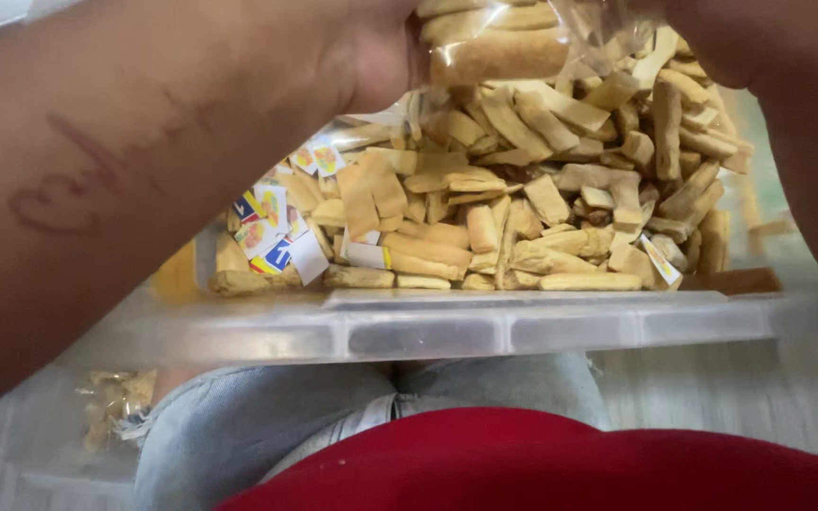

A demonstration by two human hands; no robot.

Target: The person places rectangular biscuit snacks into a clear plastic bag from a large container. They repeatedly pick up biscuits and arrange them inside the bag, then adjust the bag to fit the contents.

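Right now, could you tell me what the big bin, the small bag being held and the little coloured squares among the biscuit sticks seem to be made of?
Bin: probably clear rigid plastic; its glossy, moulded rim shows the contents through it.
Small bag: thin transparent film, likely plastic; it crinkles and glints around the sticks inside.
Coloured squares: apparently printed paper or card, flat and matt.
Biscuit sticks: dry baked dough, by their tan, crumbly surface.

Small coloured paper slips lie among loose biscuit sticks in a clear plastic bin.

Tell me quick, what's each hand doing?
Left hand: closed on the clear bag of biscuit sticks.
Right hand: at the bag's other side; grip cannot be told.
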